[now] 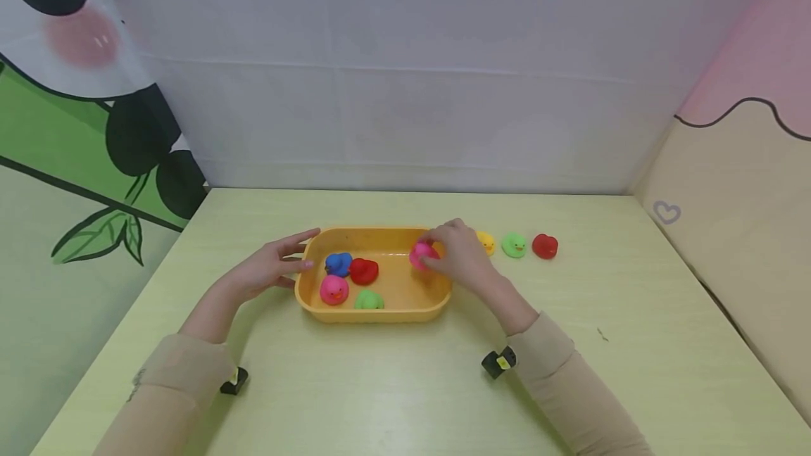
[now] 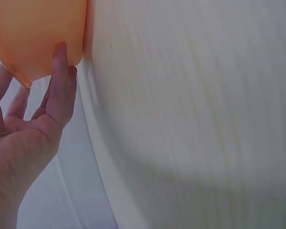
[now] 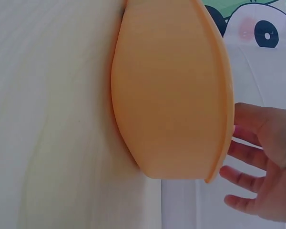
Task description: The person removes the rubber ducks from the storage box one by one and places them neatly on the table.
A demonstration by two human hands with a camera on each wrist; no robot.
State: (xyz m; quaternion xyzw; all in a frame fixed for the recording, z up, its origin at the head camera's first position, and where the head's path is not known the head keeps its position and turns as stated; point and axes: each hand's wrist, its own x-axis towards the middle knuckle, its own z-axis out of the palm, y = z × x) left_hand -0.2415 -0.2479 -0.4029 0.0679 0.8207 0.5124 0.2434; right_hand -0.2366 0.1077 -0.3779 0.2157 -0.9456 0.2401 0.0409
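A yellow-orange plastic tub [image 1: 405, 315] sits on the table with rubber ducks inside: a blue duck [image 1: 338, 264], a red duck [image 1: 364, 271], a pink duck [image 1: 334, 290] and a green duck [image 1: 369, 300]. My right hand [image 1: 465, 255] reaches over the tub's right end and pinches another pink duck [image 1: 423, 256] between thumb and fingers. At the left end, my left hand [image 1: 269, 269] touches the tub with spread, fairly straight fingers. The left wrist view shows those fingers [image 2: 60, 81] against the outer wall. In the right wrist view, the tub wall mostly hides the held duck.
To the right of the tub, a yellow duck [image 1: 486, 243], a second green duck [image 1: 514, 245] and a second red duck [image 1: 545, 246] stand in a row. The yellow one is partly behind my right hand. A pale cloth wall [image 1: 405, 125] borders the table's far edge.
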